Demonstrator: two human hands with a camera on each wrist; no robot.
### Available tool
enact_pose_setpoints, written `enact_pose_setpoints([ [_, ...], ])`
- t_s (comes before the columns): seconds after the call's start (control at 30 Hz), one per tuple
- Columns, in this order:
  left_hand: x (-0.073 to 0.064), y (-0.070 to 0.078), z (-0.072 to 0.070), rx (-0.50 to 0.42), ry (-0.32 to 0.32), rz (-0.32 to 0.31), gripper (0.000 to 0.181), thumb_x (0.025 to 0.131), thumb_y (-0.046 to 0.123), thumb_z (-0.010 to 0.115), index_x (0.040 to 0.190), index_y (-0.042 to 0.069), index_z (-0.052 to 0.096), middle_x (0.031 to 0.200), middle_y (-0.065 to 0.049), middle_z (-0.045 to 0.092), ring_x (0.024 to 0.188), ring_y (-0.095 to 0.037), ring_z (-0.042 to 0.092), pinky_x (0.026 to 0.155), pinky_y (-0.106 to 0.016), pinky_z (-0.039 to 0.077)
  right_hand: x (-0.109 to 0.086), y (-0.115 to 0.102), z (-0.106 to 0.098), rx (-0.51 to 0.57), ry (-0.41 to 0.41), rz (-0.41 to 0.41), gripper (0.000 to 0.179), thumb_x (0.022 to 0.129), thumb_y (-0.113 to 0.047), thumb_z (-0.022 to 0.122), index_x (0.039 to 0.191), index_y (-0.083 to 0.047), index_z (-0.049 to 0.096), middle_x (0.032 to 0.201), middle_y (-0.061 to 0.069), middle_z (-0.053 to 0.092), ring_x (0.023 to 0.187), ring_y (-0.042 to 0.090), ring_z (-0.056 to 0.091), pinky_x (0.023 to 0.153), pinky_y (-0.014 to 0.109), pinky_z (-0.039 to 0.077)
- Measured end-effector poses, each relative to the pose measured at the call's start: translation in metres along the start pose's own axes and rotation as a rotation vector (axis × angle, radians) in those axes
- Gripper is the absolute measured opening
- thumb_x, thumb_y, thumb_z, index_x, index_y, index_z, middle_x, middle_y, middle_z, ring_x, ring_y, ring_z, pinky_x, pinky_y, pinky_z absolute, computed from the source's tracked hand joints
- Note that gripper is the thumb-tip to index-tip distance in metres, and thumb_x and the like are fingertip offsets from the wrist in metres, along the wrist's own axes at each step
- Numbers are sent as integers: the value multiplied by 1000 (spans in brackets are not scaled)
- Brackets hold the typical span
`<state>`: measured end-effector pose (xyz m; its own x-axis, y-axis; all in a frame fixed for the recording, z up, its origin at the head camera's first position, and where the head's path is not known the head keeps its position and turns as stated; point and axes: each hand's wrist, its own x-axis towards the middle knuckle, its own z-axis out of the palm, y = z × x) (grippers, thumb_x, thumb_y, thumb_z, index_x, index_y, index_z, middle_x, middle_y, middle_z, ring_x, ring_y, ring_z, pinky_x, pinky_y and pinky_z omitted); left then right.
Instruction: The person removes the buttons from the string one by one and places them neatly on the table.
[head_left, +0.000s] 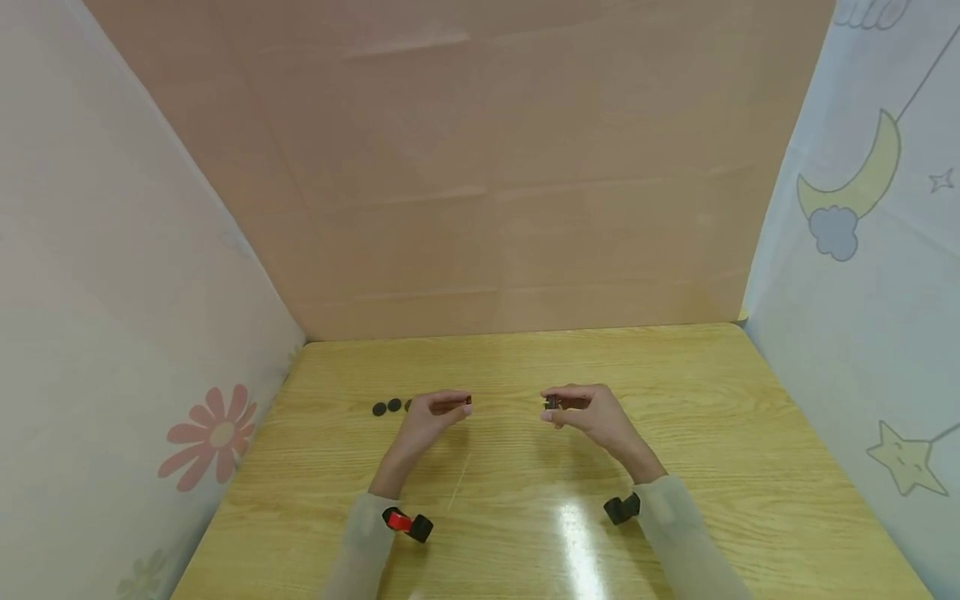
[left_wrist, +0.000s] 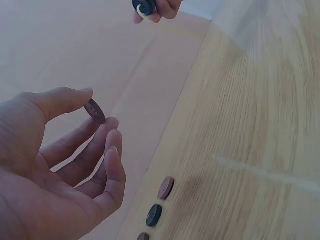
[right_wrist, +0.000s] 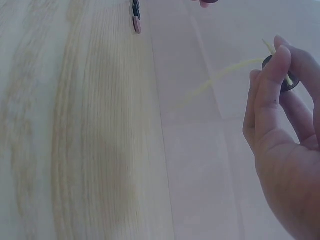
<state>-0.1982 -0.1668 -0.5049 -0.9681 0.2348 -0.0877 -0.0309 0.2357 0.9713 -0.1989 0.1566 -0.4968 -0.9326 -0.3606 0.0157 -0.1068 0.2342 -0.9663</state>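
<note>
My left hand [head_left: 424, 427] pinches a brown button [left_wrist: 94, 112] between thumb and fingertip, held up above the table. In the left wrist view the button is tilted and its small holes show. Across from it, my right hand [head_left: 600, 417] grips a dark button [right_wrist: 286, 87] with a yellow string [right_wrist: 235, 65] running through it. A short end of the string sticks up past the fingertips, while a longer length trails off to the left in the right wrist view. A gap separates the two hands.
Several loose buttons [head_left: 394, 405] lie in a row on the wooden table [head_left: 510, 483], behind and left of my left hand. One is reddish brown [left_wrist: 166, 188], its neighbour dark green [left_wrist: 154, 215]. A tan backdrop [head_left: 487, 183] rises behind, and patterned side panels flank the table.
</note>
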Motion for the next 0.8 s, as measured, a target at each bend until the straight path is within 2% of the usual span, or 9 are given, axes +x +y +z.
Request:
enact_pose_setpoints([
  [0.13,-3,-2,-11,14,-1,19,33,91,35,71,121,22,69,126,-9,68,117,-23,65,101,-37,52,0,-1,0,5,-3,-7,41,84,-37,78,121,-21,69,106,8,73,89,31,68,89,36,54],
  [0.23,-6,-5,-21,48,17,14,36,91,36,70,123,19,68,127,-6,68,118,-22,64,99,-35,53,-1,-1,-1,2,-7,-10,43,84,-37,77,122,-20,69,104,6,73,90,29,68,89,35,53],
  [0.4,-10,-11,-36,92,72,-2,46,89,38,72,126,11,67,127,-3,66,114,-18,63,99,-38,53,-3,1,-3,2,-5,-13,41,85,-36,77,122,-22,69,108,10,72,96,35,68,92,37,53],
  [0.47,-12,-12,-41,104,88,-6,43,89,38,72,124,13,68,125,-2,67,113,-18,63,98,-39,53,-3,2,-3,4,-3,-9,39,85,-35,77,121,-23,69,109,10,72,95,37,67,91,36,53],
  [0.63,-13,-14,-51,159,150,-19,38,87,41,74,118,19,71,119,-2,69,112,-21,64,96,-39,54,-2,3,-5,-4,-1,2,39,83,-37,78,119,-23,70,102,9,73,87,28,68,88,33,54],
  [0.7,-13,-15,-55,182,169,-20,41,87,40,74,120,15,70,119,-3,69,111,-22,64,93,-39,54,-1,4,-6,0,-3,3,39,83,-37,78,119,-23,70,100,9,72,85,27,68,88,34,54],
  [0.8,-15,-17,-61,244,193,-1,43,90,37,72,123,11,69,119,-6,70,110,-23,65,90,-36,56,-1,4,-6,16,-12,-4,39,83,-36,78,119,-22,70,102,11,71,87,34,67,87,36,54],
])
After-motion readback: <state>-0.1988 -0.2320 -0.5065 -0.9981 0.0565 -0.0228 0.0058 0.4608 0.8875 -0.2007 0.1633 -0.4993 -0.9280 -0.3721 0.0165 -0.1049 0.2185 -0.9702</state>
